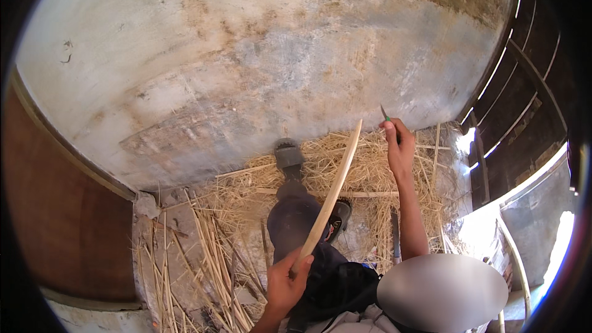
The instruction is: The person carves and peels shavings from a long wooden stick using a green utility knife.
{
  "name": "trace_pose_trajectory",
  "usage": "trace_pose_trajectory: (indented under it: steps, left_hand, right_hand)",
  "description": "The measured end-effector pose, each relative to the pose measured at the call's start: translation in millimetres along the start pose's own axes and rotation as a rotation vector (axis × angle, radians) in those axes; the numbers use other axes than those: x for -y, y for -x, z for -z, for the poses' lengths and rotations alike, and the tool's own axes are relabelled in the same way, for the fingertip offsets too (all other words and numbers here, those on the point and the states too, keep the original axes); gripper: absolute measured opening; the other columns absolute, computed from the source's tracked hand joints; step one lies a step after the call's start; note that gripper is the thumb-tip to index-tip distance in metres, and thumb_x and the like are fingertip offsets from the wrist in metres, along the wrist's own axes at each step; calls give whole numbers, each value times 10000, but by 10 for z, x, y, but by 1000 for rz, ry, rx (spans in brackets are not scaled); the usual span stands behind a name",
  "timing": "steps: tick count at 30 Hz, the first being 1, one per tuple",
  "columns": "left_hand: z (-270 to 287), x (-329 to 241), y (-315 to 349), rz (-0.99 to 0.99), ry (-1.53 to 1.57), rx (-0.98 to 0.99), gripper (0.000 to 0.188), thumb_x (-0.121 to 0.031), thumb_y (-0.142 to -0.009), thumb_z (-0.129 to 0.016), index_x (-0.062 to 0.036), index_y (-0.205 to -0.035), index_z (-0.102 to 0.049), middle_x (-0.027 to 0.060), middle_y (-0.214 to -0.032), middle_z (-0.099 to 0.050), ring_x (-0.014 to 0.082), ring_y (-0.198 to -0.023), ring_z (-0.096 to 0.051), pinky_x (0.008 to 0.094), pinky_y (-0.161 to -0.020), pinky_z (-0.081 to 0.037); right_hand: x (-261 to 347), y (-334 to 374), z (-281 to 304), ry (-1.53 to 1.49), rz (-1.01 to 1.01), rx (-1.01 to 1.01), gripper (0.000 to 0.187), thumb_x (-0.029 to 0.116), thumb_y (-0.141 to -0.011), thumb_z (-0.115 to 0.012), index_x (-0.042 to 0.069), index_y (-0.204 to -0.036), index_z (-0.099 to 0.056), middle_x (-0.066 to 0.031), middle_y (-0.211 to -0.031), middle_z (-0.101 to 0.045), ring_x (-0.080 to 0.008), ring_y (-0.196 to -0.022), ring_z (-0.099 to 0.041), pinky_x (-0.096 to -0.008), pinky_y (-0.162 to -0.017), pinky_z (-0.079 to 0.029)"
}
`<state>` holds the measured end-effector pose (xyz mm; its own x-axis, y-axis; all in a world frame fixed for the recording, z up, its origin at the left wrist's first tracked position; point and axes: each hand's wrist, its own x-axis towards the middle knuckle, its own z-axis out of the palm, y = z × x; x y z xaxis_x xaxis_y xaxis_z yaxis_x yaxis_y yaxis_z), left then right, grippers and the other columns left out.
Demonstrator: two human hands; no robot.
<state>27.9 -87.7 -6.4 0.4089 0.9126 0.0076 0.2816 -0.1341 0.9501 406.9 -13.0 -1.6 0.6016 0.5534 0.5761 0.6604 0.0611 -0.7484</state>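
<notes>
At the far left we see a brown panel (68,209), and next to it a pale, stained wall (296,68) stretches across most of the view. Below the panel and wall, to the right of the panel, long thin sticks (206,265) lie loosely together on the floor (362,238), most of them running up and down our view.

Next comes our left hand (287,283), low in the middle, its fingers clamped around the lower end of a pale wooden strip (336,188). The strip slants up and to the right from our grip, bowed slightly, passing in front of our dark trouser leg (293,225) and ending in a narrow tip. Beyond the knee, a grey sandal (288,155) sits near the foot of the wall; a black sandal (341,216) shows just right of the strip. Straw-like shavings (314,163) spread over the floor around both.

Further right, a long dark tool (396,234) lies beside our forearm. Our right hand (399,148) is raised, fingers closed on the green handle of a small knife (386,118), whose blade points up and left, near the strip's tip but apart from it. Below is a blurred grey oval (443,293), then a curved pole (515,256), and dark boards (524,86) with light showing through their gaps.
</notes>
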Motion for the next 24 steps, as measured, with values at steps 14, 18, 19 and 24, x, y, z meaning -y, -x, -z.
trace_pose_trajectory:
  steps: [14, 18, 19, 24]
  left_hand:
    - [20, -210, -332, -61, -26, -100, 288, -134, -1024, -733, 3, -1278, -741, 74, -692, -617, 61, -623, -527, 281, -544, -430]
    - [-16, -197, -342, -93, 11, -115, 288, -131, -1023, -734, 7, -1276, -741, 74, -707, -624, 59, -631, -533, 281, -547, -437]
    - [-28, -186, -348, -103, 13, -120, 286, -131, -1024, -734, 8, -1274, -742, 71, -703, -622, 58, -627, -530, 281, -544, -435]
    - [-16, -192, -278, -55, -28, -93, 270, -136, -1024, -736, 10, -1251, -749, 49, -676, -610, 51, -598, -514, 273, -529, -425]
  right_hand:
    - [767, 994, -139, -88, 571, 422, 322, 368, -843, -879, 102, -981, -760, -16, -773, -713, -220, -594, -680, -340, -532, -529]
    - [796, 1023, -116, -25, 563, 411, 317, 358, -835, -887, 108, -995, -774, -28, -785, -732, -225, -607, -695, -342, -533, -529]
    - [784, 1025, -137, -34, 572, 370, 321, 360, -833, -888, 109, -1001, -778, -30, -790, -737, -227, -610, -698, -342, -532, -527]
    - [757, 901, -91, 22, 489, 336, 323, 353, -832, -895, 103, -1010, -793, -43, -814, -757, -238, -632, -717, -342, -552, -536]
